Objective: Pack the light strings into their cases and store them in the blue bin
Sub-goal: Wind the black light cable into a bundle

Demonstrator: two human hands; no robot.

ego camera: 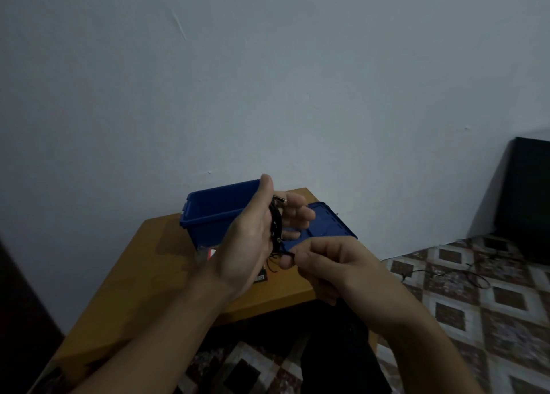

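My left hand is raised above the table with a coil of black light string wound round its fingers; a small metal end sticks out at the top. Just below it, my right hand pinches the loose end of that string between thumb and forefinger. The blue bin stands open at the back of the wooden table, partly hidden behind my left hand. Its blue lid lies flat to the right of it. A case, clear with a red patch, peeks out below the bin, mostly hidden by my hand.
The small wooden table stands against a pale wall. A dark cabinet sits at the far right. Thin black wire trails over the patterned tile floor. My dark-trousered leg is under the table's front edge.
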